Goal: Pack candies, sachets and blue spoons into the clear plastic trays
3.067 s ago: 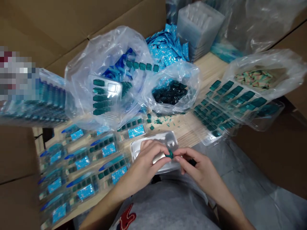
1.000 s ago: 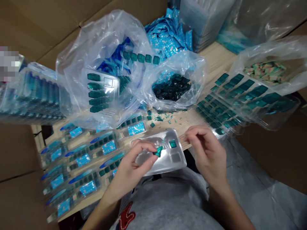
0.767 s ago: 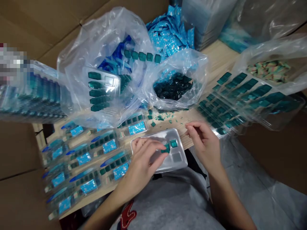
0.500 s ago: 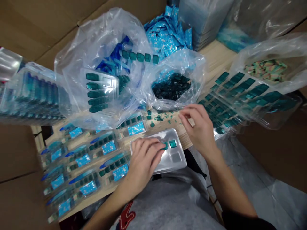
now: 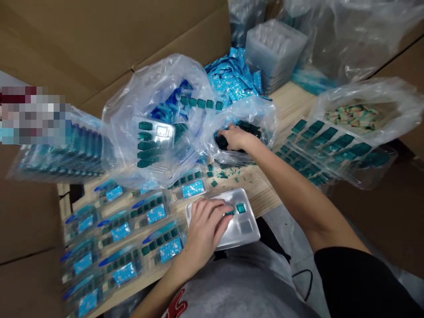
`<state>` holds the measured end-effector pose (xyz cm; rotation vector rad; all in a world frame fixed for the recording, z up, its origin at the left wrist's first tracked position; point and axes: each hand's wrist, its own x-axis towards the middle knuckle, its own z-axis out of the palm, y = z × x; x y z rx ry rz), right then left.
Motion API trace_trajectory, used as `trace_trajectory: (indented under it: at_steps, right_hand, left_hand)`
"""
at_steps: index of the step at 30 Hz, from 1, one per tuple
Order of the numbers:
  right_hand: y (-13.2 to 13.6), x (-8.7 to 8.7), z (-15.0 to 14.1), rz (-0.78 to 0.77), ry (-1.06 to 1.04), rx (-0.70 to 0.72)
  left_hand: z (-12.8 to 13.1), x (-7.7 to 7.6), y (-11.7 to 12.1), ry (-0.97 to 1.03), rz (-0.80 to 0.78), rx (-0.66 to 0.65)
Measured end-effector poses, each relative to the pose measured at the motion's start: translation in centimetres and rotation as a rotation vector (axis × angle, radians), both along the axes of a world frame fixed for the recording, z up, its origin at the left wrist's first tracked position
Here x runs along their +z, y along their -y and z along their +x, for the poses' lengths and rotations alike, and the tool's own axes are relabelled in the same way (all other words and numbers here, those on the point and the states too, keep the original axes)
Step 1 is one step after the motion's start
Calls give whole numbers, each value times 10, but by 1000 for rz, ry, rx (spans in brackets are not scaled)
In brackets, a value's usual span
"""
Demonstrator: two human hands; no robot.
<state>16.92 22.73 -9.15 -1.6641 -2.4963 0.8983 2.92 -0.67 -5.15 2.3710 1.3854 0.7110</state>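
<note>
My left hand lies on a clear plastic tray, its fingertips pressing a small teal piece held against the tray. Just right of those fingertips, a square teal piece sits in a tray compartment. My right hand reaches across into a clear plastic bag and rests among dark teal pieces. Its fingertips are partly hidden by the pieces and the plastic.
Filled blister packs with blue labels cover the table's near left. Teal-filled blister trays lie at right, near a bag of striped sweets. Teal shards litter the wooden table. Cardboard walls surround everything.
My right hand has moved from above the table into the bag of dark teal pieces. My left hand has flattened onto the tray, and the view has shifted slightly.
</note>
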Motion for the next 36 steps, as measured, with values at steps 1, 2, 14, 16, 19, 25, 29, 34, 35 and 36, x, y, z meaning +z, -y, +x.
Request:
trace_trajectory:
  at_steps: [1,2,14,16,19,25,29,34,35,36]
  right_hand:
    - [-2,-1,0,5,-15,7]
    - [-3,-2,0,15,-37,7]
    - [44,22,33,14,-781,-326]
    - [55,26,36,-88,-939,-386]
    - [75,35,35,-233,-1135,-417]
    - [122,62,26,-364,-1333,-339]
    - [143,73,25,-312,-1402,-268]
    - [157,82,25,-291,-1377,-198]
    - [159,84,25,-258,-1356,-199]
    - [162,87,24,-219,-1335,-205]
  left_hand:
    - [0,0,0,6,-8,-1]
    - [0,1,0,14,-21,0]
    - [-27,13,-15,308,-121,184]
    - [-27,15,-29,381,-93,222]
    - [-20,20,-55,470,-47,220]
    - [-1,37,-77,632,-123,111]
    - [-1,48,-62,718,-264,72]
    - [-10,56,-43,627,-166,47]
    - [-12,57,-40,607,-145,42]
    - [-13,58,-38,600,-135,34]
